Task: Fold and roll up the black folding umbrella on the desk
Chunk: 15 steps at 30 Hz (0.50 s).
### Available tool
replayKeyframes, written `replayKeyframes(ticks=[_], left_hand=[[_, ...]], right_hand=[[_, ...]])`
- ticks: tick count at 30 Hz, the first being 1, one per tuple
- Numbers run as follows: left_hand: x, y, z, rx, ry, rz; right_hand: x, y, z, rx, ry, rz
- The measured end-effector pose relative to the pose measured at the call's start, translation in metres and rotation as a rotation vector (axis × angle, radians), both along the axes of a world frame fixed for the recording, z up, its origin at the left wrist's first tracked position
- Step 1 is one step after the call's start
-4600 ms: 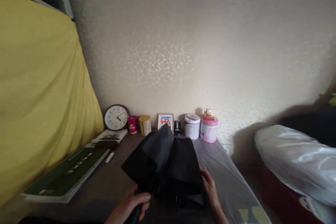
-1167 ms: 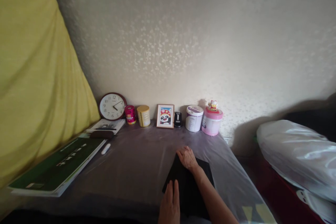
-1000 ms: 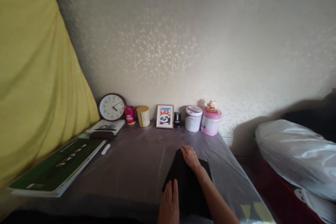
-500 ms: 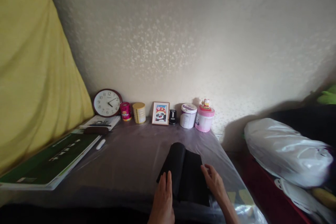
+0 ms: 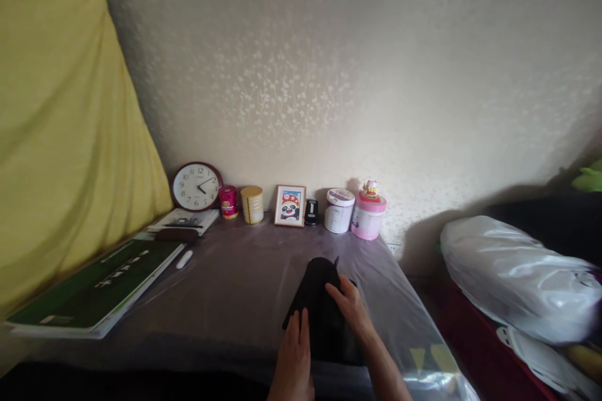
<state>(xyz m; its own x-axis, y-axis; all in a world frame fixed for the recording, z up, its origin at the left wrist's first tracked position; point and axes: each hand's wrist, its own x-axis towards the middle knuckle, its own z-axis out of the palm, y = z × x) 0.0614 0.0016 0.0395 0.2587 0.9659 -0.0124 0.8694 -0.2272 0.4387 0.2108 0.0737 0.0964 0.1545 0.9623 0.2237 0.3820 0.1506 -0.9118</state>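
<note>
An open black book [image 5: 315, 291] with black pages lies near the front right of the table. My left hand [image 5: 295, 344] rests along the book's lower left edge, its fingers stretched out and flat. At the right half, my right hand [image 5: 350, 304] has its fingers bent over a black page, part of which is raised; a small dark corner sticks up just above the fingers. The thumb reaches toward the middle of the book. Its right side is partly hidden under this hand and forearm.
Along the wall stand a clock [image 5: 197, 187], a pink can [image 5: 229, 202], a yellow can [image 5: 253, 205], a panda picture frame [image 5: 290, 205] and two round tubs [image 5: 339, 212]. A green book [image 5: 103, 288] lies left. A white plastic bag [image 5: 512, 276] sits beyond the table's right edge.
My right hand has moved left and up from the book's right edge, bringing a black page over toward the middle. My left hand has stayed about where it was.
</note>
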Motion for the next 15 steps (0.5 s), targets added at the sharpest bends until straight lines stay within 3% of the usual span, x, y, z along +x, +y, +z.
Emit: replayKeyframes(ticks=[9, 12, 15], left_hand=[[-0.009, 0.011, -0.035, 0.141, 0.032, -0.060], [-0.020, 0.011, -0.050, 0.268, -0.003, -0.089], [-0.029, 0.007, -0.054, 0.433, -0.044, -0.054]], right_hand=[[-0.038, 0.028, -0.017, -0.194, -0.220, 0.035], [-0.040, 0.028, -0.014, -0.224, -0.308, 0.082], [-0.043, 0.024, -0.008, -0.215, -0.348, 0.209]])
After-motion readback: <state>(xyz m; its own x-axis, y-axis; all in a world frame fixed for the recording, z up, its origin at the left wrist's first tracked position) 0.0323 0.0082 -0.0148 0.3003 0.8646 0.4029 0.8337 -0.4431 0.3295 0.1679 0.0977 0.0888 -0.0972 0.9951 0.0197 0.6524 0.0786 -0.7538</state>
